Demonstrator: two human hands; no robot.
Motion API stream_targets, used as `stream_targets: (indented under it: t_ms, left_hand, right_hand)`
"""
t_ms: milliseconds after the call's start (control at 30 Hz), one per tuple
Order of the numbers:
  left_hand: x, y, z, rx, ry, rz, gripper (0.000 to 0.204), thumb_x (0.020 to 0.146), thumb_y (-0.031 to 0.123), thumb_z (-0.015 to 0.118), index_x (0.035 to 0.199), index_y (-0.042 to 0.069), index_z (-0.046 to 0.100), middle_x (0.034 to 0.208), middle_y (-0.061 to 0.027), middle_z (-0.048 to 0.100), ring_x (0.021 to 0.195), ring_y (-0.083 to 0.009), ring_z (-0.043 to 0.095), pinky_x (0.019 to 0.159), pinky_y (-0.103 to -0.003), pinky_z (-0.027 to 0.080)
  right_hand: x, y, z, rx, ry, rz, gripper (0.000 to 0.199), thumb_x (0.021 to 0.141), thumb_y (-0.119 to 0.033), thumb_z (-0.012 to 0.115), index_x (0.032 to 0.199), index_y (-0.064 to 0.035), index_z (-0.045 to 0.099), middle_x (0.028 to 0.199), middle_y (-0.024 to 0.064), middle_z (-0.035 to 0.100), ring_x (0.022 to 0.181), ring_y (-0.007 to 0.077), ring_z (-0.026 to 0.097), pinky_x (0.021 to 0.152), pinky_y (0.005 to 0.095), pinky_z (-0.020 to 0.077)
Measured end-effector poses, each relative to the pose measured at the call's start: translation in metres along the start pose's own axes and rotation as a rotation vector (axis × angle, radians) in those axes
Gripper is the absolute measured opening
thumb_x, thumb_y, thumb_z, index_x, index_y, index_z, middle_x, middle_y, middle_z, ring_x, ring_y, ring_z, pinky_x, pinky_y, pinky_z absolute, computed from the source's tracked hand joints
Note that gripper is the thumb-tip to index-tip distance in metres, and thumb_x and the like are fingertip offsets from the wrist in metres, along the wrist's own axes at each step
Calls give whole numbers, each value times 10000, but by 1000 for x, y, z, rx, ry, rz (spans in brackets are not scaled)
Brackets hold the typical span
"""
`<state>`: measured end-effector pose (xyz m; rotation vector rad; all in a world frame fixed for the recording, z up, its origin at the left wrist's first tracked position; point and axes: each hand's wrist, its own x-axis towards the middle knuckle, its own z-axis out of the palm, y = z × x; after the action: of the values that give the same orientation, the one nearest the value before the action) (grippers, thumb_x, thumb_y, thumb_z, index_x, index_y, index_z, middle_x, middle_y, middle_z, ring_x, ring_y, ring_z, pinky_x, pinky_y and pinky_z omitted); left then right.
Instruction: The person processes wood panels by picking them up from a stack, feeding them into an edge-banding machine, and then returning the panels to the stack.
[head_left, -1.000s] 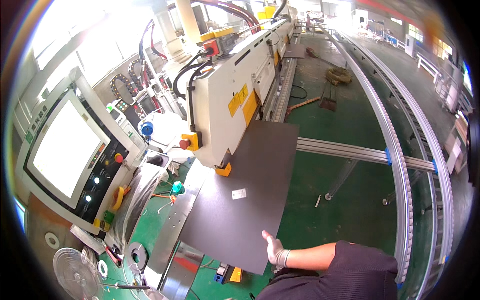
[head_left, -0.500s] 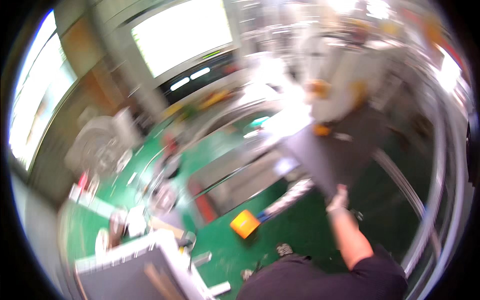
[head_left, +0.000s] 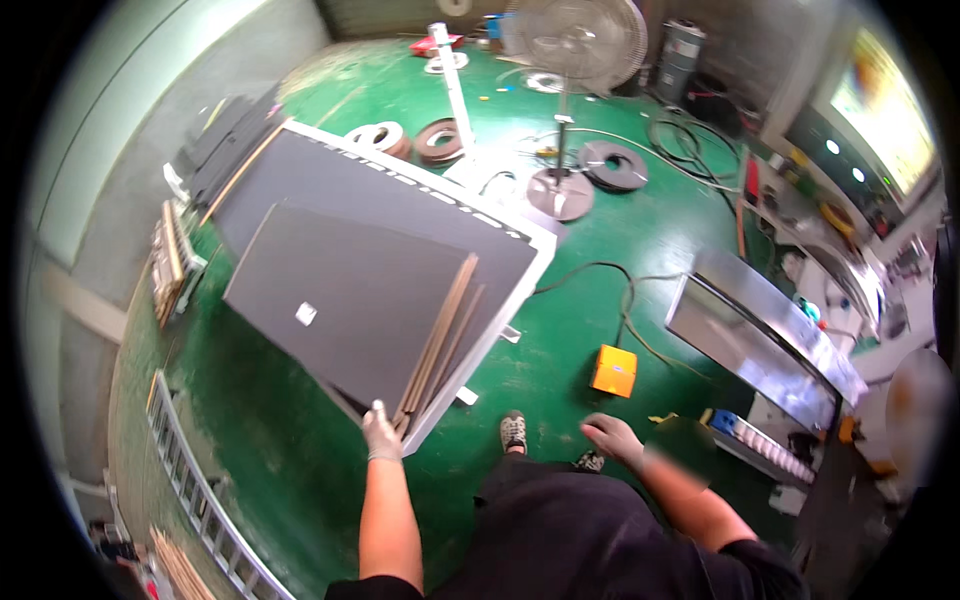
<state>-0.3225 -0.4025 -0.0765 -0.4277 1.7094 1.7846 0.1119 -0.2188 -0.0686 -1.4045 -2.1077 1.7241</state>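
Note:
A dark grey panel [head_left: 345,290] with a small white label lies tilted over a larger stack with a white edge [head_left: 520,255] on my left. My left hand [head_left: 381,436], in a pale glove, grips the panel's near corner, its thumb on top and the other fingers mostly hidden. Beside that hand, thin brown strips [head_left: 440,335] run along the panel's right side. My right hand [head_left: 614,441], also gloved, hangs in front of my body with nothing in it, fingers loosely bent. Below it on the floor sits an orange box-shaped pedal [head_left: 614,371].
A pedestal fan [head_left: 578,45] stands at the back among edging rolls [head_left: 612,166] and hoses. A machine with a shiny metal table [head_left: 760,335] is on the right. A metal ladder-like frame [head_left: 200,500] lies at the lower left. Cables cross the green floor.
The view has swung left, from the machine to the panel stack. A hand held a dark panel near the machine before; now my left hand holds a panel over the stack.

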Motion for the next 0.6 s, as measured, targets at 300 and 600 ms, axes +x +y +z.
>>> stream_targets:
  t_ms: [300, 600]
  left_hand:
    - [-77, -21, -55, 204, -411, -251, 469, 978, 453, 561, 1205, 47, 499, 1139, -150, 570, 914, -255, 639, 727, -406, 597]
    - [-114, -54, -64, 145, -312, -211, 428, 1054, 375, 411, 1322, 41, 416, 1359, -180, 482, 1238, -362, 495, 948, -609, 482]
  right_hand:
    - [76, -75, 26, 97, -59, -126, 428, 961, -371, 541, 1224, -39, 602, 1139, 196, 662, 1068, 365, 621, 960, 415, 476]
    - [173, -166, 18, -390, 417, -505, 450, 911, -308, 629, 1268, -42, 567, 1244, 198, 603, 1158, 339, 572, 991, 432, 459]
